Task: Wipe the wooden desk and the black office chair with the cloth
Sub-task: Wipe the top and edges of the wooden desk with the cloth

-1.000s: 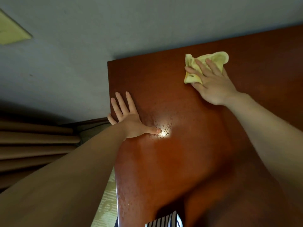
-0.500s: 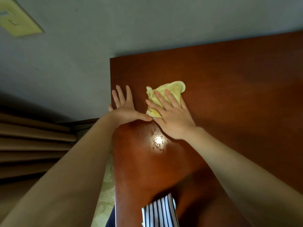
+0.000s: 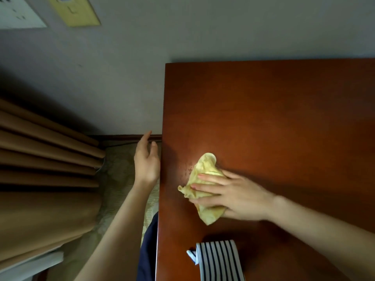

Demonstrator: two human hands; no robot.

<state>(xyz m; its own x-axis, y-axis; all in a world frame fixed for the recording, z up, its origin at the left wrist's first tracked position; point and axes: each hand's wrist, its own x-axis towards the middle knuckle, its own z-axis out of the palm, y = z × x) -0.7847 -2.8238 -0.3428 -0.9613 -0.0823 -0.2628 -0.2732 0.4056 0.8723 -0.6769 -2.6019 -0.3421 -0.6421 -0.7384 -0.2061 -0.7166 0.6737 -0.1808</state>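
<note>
The reddish-brown wooden desk (image 3: 274, 118) fills the right half of the view. A crumpled yellow cloth (image 3: 205, 167) lies near its left edge. My right hand (image 3: 233, 195) presses flat on the cloth with straight fingers pointing left. My left hand (image 3: 146, 161) hangs in the air just off the desk's left edge, fingers relaxed, holding nothing. A small patch of specks shows on the wood just left of the cloth. The black office chair is not in view.
A grey wall (image 3: 182, 33) runs behind the desk, with two papers pinned at the top left. Brown curtains (image 3: 44, 155) hang at the left above patterned carpet (image 3: 119, 171). A striped piece of clothing (image 3: 219, 260) overlaps the desk's near edge.
My right hand has dragged the cloth from the far part of the desk toward the near left edge. My left hand has lifted off the desk and moved past its left edge.
</note>
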